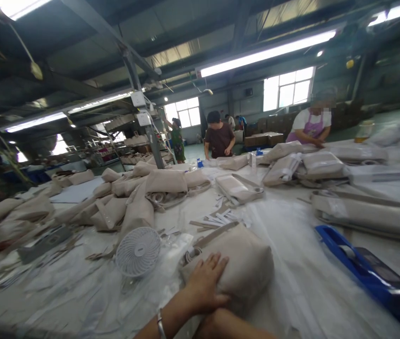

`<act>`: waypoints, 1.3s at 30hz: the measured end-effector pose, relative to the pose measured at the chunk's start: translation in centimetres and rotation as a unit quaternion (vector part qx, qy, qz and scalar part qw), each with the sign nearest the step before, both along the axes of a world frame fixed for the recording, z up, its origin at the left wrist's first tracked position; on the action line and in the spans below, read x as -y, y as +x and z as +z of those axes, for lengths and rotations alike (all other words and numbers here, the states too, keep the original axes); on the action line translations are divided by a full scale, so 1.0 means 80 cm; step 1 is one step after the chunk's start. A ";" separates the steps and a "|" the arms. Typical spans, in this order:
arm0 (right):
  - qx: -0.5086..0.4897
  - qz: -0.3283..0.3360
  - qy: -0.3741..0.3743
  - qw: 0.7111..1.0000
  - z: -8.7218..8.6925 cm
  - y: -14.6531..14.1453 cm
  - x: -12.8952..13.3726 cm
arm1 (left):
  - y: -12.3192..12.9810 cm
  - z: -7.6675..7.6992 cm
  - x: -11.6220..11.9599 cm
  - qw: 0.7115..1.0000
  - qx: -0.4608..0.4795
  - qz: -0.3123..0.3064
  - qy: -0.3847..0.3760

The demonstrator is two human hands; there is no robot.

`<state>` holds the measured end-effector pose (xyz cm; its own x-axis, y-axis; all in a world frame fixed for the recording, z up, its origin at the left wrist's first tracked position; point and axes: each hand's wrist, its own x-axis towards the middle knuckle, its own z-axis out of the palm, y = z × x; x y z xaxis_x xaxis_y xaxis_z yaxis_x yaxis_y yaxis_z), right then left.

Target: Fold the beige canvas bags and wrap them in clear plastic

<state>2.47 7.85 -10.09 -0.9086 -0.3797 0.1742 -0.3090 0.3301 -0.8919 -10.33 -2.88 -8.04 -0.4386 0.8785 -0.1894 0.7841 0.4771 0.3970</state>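
A stuffed beige bag (245,259) lies on the table right in front of me, its strap folded along the far side and a ring-like roll at its left end. My left hand (205,285), with a silver bracelet at the wrist, rests on the bag's left part, fingers stretched out and thumb apart. Low at the bag's near edge is my right hand (214,325), crossing under the left wrist; its fingers are hidden. Just beyond the bag lie several white and beige strips (217,219). A small white fan (138,252) stands left of the bag.
A blue tape dispenser (358,268) is at the right. Beige bags (166,181) are heaped at the left and back, and a long one (369,212) lies at the right. Two people, one in a brown shirt (221,136) and one in a purple apron (309,129), stand across the table.
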 end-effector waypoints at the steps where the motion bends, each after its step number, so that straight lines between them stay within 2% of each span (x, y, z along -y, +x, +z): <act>1: -0.013 -0.016 0.009 1.000 0.001 0.005 -0.018 | -0.002 -0.003 0.010 1.000 -0.004 0.006 -0.001; 2: -0.021 -0.029 0.020 0.999 0.002 0.009 -0.039 | -0.005 -0.004 0.019 1.000 -0.008 0.003 -0.003; 3: -0.079 -0.078 0.079 0.991 0.003 0.012 -0.062 | -0.010 -0.004 0.027 1.000 -0.012 -0.011 -0.009; 4: -0.139 -0.138 0.143 0.970 0.004 0.013 -0.087 | -0.014 -0.004 0.033 0.999 -0.018 -0.027 -0.015; 6: -0.202 -0.171 0.262 0.928 0.005 0.008 -0.132 | -0.020 -0.004 0.039 0.997 -0.035 -0.061 -0.014; 8: -0.205 -0.165 0.341 0.902 0.002 -0.002 -0.163 | -0.018 -0.007 0.037 0.996 -0.062 -0.058 -0.012; 11: -0.179 -0.103 0.391 0.897 -0.003 -0.022 -0.176 | 0.001 -0.018 0.029 0.992 -0.125 -0.004 -0.010; 15: -0.183 -0.062 0.403 0.895 -0.014 -0.037 -0.166 | 0.028 -0.038 0.024 0.978 -0.203 0.045 0.019; 21: -0.235 -0.118 0.368 0.892 -0.053 -0.029 -0.163 | 0.049 -0.060 0.028 0.960 -0.266 0.069 0.046; 28: -0.260 -0.173 0.300 0.901 -0.090 -0.019 -0.160 | 0.070 -0.113 0.025 0.933 -0.329 0.101 0.106; 30: -0.254 -0.178 0.275 0.910 -0.097 -0.019 -0.160 | 0.074 -0.120 0.023 0.932 -0.327 0.110 0.113; 32: -0.250 -0.179 0.263 0.914 -0.103 -0.020 -0.161 | 0.075 -0.116 0.022 0.938 -0.310 0.114 0.109; 35: -0.252 -0.171 0.278 0.911 -0.105 -0.021 -0.164 | 0.068 -0.096 0.030 0.959 -0.256 0.086 0.087; 37: -0.255 -0.156 0.306 0.904 -0.101 -0.021 -0.166 | 0.060 -0.083 0.043 0.968 -0.229 0.075 0.069; 39: -0.256 -0.137 0.340 0.895 -0.092 -0.023 -0.164 | 0.053 -0.079 0.057 0.969 -0.227 0.081 0.060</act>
<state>0.66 20.99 -17.42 -0.8511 -0.3309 0.4076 -0.4436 0.8684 -0.2215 -6.11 -7.41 -14.35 -0.5860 0.7954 0.1550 0.8101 0.5794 0.0895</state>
